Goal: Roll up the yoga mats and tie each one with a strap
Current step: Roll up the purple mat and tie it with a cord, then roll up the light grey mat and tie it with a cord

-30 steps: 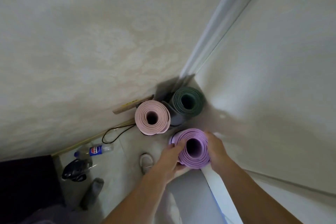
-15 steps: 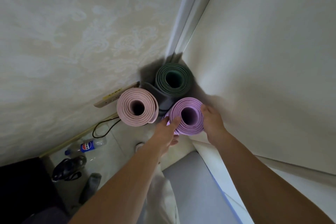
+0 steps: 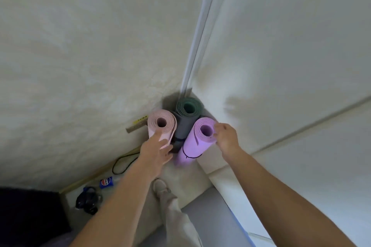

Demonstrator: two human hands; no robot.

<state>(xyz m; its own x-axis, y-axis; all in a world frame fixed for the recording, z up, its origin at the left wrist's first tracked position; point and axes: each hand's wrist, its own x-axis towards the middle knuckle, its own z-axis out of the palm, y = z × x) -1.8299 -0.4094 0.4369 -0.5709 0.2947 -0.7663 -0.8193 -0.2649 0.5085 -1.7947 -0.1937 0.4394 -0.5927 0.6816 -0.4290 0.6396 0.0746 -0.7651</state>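
Observation:
Three rolled mats stand upright in the room's corner. The purple mat (image 3: 193, 142) is nearest, with a thin dark strap (image 3: 190, 156) round its lower part. The pink mat (image 3: 160, 124) stands to its left and the dark green mat (image 3: 187, 109) behind, against the corner. My left hand (image 3: 156, 151) rests with straight fingers on the pink mat's side. My right hand (image 3: 225, 136) touches the top right rim of the purple mat with its fingertips.
A black cord loop (image 3: 122, 163), a blue-labelled bottle (image 3: 106, 182) and a dark bundle (image 3: 88, 201) lie on the floor at the left. A wooden strip (image 3: 136, 125) leans on the wall. My shoe (image 3: 159, 186) and a grey mattress edge (image 3: 210, 216) are below.
My left hand has let go of the purple mat and moved left onto the pink mat. The purple mat now stands on the floor in the corner; my right hand stays at its rim.

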